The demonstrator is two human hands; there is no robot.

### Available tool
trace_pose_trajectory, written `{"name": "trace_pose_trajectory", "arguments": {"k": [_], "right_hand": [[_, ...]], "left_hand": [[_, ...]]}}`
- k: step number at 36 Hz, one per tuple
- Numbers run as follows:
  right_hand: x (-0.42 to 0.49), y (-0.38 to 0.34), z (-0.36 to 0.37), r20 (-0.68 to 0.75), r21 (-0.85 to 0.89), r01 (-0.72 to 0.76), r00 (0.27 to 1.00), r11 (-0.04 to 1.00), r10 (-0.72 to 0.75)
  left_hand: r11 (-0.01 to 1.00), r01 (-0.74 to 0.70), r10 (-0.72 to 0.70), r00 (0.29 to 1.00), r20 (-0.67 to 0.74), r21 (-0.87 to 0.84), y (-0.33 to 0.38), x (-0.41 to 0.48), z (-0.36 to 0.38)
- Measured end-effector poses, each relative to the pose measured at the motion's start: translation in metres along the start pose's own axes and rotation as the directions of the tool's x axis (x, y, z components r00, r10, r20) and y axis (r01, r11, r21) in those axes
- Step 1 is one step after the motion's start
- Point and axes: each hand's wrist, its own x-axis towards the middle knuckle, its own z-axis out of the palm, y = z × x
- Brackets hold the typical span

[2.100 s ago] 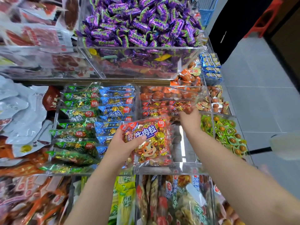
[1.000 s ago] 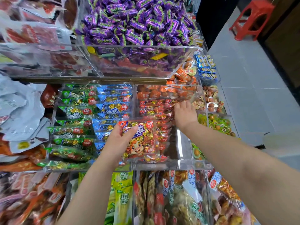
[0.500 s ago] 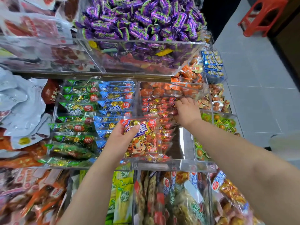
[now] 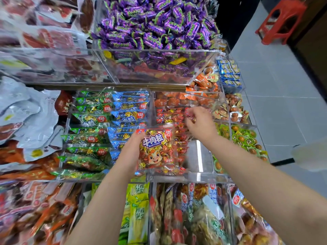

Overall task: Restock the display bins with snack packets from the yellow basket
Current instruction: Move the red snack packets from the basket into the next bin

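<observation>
Red foil beef-cube packet, upright, clamped in left hand grip over clear acrylic bin near-left corner; right hand grip indeterminate.

Beef packet: red, gold foil cubes shown through clear film, orange cartoon calf printed, white lettering edged in blue.
Green packets, blue packets: flecked with gold, marked with round red badges.
Sweets: purple wrappers, lime-green lettering and ends.
Boxes: blue and white.
Stool: red.
Floor: grey tiles, pale joints.
</observation>
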Motion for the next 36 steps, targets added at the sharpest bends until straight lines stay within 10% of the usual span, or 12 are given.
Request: {"name": "trace_pose_trajectory", "arguments": {"k": [3,6,15,18,23,36], "right_hand": [[-0.022,-0.038,-0.021,0.229,0.372,0.061,0.961,0.926,-0.155],[-0.037,-0.058,-0.036,0.532,0.352,0.047,0.812,0.935,-0.241],[-0.032,-0.021,-0.089,0.389,-0.005,0.035,0.921,0.999,-0.03],[-0.016,-0.005,-0.101,0.239,-0.171,-0.041,0.968,0.984,0.082],[0.001,0.0,-0.079,0.184,-0.552,-0.007,0.974,0.834,0.13],[0.01,0.051,0.011,0.363,-0.527,0.109,0.926,0.843,0.107]], "left_hand": [[0.989,-0.088,0.079,0.994,0.075,0.117,0.003,-0.008,0.007],[0.958,-0.199,0.166,0.972,0.167,0.206,0.003,-0.014,0.015],[0.589,-0.583,0.671,0.739,0.063,0.56,0.02,-0.025,0.014],[0.323,-0.419,0.738,0.673,0.051,0.849,0.027,-0.004,0.007],[0.091,-0.049,0.484,0.875,-0.001,0.995,0.018,0.029,0.008],[0.019,-0.001,0.533,0.846,-0.009,1.0,0.002,0.045,0.01]]}}
